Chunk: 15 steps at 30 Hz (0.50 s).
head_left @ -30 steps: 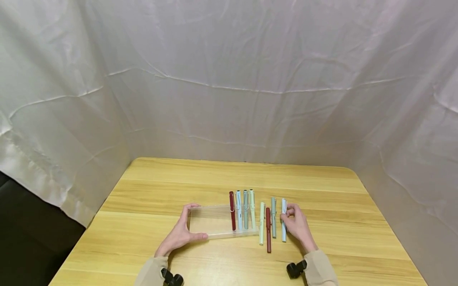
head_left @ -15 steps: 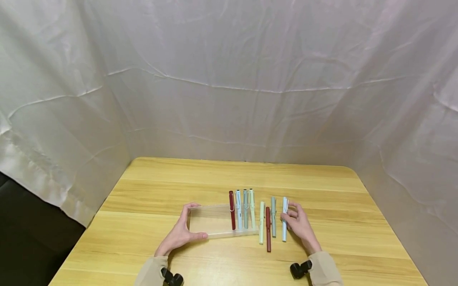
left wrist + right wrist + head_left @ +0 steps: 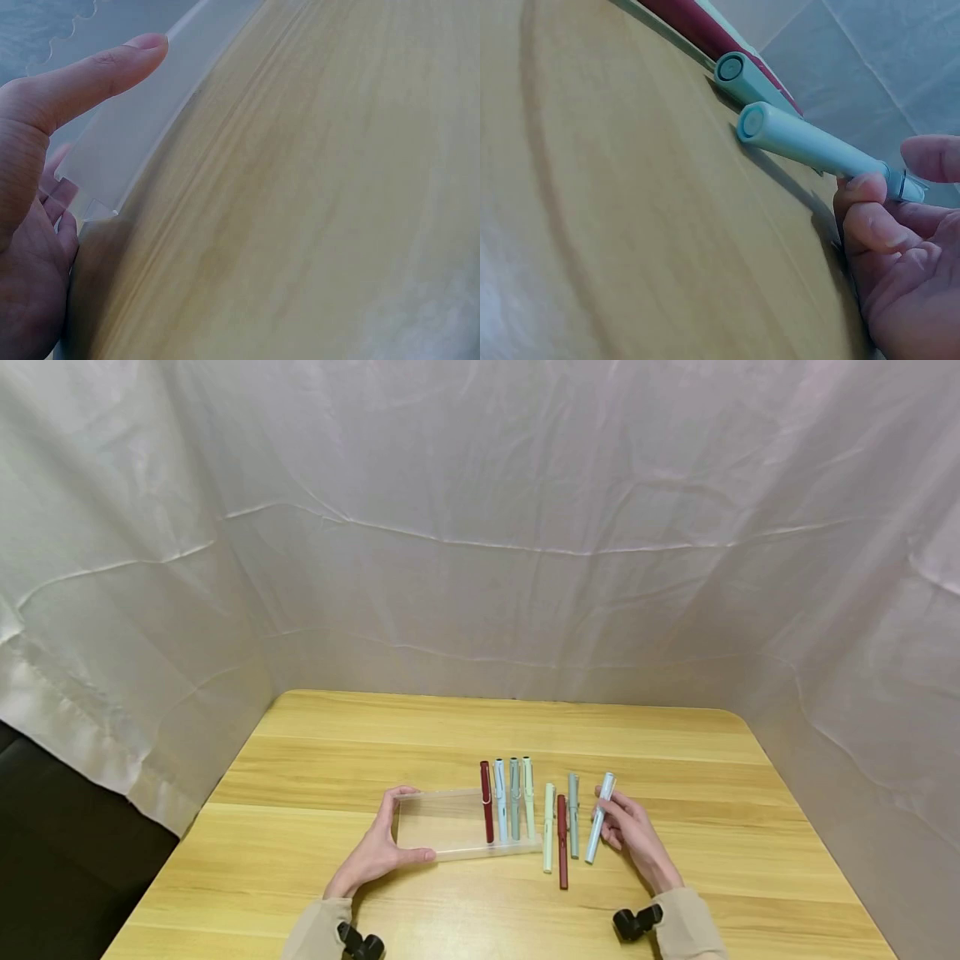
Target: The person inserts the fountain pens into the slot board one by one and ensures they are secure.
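My left hand (image 3: 377, 850) grips the left end of a clear plastic pen rack (image 3: 438, 823), thumb along the front edge and fingers at the back. In the left wrist view the thumb presses the frosted front strip (image 3: 142, 112). Several capped pens lie side by side on the rack's right end: a dark red pen (image 3: 487, 802), a light blue one, a grey-green one and a pale green one. My right hand (image 3: 636, 837) holds another light blue pen (image 3: 597, 828) near its clip end. In the right wrist view this pen (image 3: 810, 147) slants, its shadow on the table below.
Between rack and right hand lie a pale green pen (image 3: 548, 835), a second dark red pen (image 3: 562, 847) and a grey-green pen (image 3: 573, 818) on the wooden table (image 3: 480, 910). Pale curtains (image 3: 480, 568) hang round the table's back and sides.
My right hand has drawn the light blue pen slightly right, and its top has tilted over to the right. The left hand and the rack have stayed put.
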Each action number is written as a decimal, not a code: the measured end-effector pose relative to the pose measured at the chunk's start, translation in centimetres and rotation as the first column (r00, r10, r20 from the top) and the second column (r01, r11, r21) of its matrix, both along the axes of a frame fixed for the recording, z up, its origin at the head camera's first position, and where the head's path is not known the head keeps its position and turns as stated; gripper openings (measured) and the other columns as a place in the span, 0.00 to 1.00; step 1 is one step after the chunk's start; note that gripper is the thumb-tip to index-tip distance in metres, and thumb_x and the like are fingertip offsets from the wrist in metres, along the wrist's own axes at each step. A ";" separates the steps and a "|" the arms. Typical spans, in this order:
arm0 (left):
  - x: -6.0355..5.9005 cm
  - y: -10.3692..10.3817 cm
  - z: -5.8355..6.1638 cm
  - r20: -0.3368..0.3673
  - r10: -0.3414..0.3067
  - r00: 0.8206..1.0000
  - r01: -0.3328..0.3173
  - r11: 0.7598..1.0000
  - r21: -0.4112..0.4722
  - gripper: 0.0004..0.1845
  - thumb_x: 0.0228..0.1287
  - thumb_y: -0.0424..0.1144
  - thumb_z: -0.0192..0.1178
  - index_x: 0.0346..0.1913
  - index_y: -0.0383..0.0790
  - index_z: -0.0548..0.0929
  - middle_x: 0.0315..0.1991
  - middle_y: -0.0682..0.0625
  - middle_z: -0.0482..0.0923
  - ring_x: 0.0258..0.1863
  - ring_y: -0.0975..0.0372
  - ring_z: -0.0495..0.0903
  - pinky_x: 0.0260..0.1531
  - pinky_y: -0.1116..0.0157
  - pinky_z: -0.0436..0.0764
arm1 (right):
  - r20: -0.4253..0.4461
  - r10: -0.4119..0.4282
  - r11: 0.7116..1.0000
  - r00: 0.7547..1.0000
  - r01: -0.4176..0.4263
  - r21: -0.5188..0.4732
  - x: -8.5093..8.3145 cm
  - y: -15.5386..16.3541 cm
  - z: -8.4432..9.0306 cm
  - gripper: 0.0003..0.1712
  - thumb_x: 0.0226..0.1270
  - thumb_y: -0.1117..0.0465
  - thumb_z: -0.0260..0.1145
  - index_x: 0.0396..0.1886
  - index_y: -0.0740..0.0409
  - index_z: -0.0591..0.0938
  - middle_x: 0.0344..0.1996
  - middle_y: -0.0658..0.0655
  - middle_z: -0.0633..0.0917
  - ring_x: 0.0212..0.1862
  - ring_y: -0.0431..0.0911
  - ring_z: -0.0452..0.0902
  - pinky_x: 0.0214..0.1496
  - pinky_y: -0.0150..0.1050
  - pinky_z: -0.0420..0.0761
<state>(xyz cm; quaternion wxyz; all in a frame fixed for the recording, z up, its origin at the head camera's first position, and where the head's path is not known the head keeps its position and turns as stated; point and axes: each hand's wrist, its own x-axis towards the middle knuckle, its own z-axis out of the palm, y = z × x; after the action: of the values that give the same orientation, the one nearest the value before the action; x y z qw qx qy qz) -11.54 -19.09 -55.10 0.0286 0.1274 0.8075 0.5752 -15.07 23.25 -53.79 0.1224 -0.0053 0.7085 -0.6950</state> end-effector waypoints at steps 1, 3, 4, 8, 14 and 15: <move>0.0 0.0 0.0 0.006 0.002 1.000 -0.002 1.000 0.004 0.55 0.41 0.40 0.82 0.70 0.43 0.59 0.73 0.40 0.60 0.77 0.42 0.54 0.73 0.29 0.45 | 0.001 0.008 1.000 1.000 -0.008 -0.012 0.0 0.1 0.0 0.30 0.82 0.57 0.49 0.72 0.75 0.60 0.32 0.48 0.81 0.22 0.33 0.70 0.20 0.23 0.66; 0.0 0.1 0.1 0.013 0.003 1.000 -0.003 1.000 0.004 0.55 0.40 0.40 0.83 0.70 0.44 0.58 0.73 0.40 0.60 0.77 0.42 0.53 0.74 0.29 0.45 | 0.000 0.021 0.999 1.000 -0.021 -0.039 0.0 0.2 -0.1 0.31 0.83 0.57 0.48 0.72 0.76 0.59 0.32 0.48 0.81 0.24 0.33 0.71 0.21 0.23 0.68; 0.0 0.1 0.1 0.015 0.004 1.000 -0.004 1.000 0.003 0.55 0.40 0.40 0.83 0.70 0.44 0.58 0.73 0.40 0.60 0.78 0.42 0.53 0.74 0.29 0.45 | -0.001 0.034 0.998 0.999 -0.034 -0.048 0.0 0.2 -0.1 0.31 0.83 0.57 0.48 0.72 0.77 0.58 0.33 0.48 0.81 0.24 0.33 0.71 0.21 0.23 0.68; 0.0 0.0 0.1 0.008 0.006 1.000 -0.006 1.000 -0.003 0.55 0.41 0.41 0.83 0.70 0.44 0.59 0.73 0.40 0.60 0.77 0.42 0.54 0.74 0.29 0.46 | -0.048 0.081 0.993 0.996 -0.084 -0.079 -0.1 0.5 -0.3 0.33 0.83 0.57 0.47 0.72 0.81 0.56 0.34 0.48 0.82 0.26 0.33 0.73 0.22 0.23 0.70; 0.0 0.0 0.1 0.006 0.006 1.000 -0.006 1.000 -0.002 0.55 0.40 0.41 0.83 0.70 0.44 0.59 0.72 0.40 0.61 0.77 0.42 0.54 0.74 0.29 0.46 | -0.125 0.098 0.990 0.987 -0.110 -0.093 -0.1 0.8 -0.6 0.34 0.83 0.57 0.48 0.72 0.81 0.54 0.35 0.48 0.83 0.28 0.34 0.74 0.24 0.25 0.75; 0.0 0.1 0.1 0.008 0.007 1.000 -0.007 1.000 -0.003 0.55 0.40 0.41 0.83 0.70 0.44 0.59 0.72 0.40 0.61 0.77 0.42 0.54 0.74 0.29 0.46 | -0.124 0.092 0.991 0.988 -0.103 -0.090 -0.1 0.8 -0.6 0.34 0.83 0.57 0.49 0.73 0.80 0.54 0.35 0.47 0.83 0.28 0.34 0.75 0.24 0.25 0.76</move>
<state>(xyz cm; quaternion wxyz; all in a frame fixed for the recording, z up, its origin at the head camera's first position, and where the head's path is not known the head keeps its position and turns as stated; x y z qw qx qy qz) -11.51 -19.03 -55.04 0.0300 0.1220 0.8088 0.5745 -15.15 24.04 -54.43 0.1132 -0.0875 0.6791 -0.7200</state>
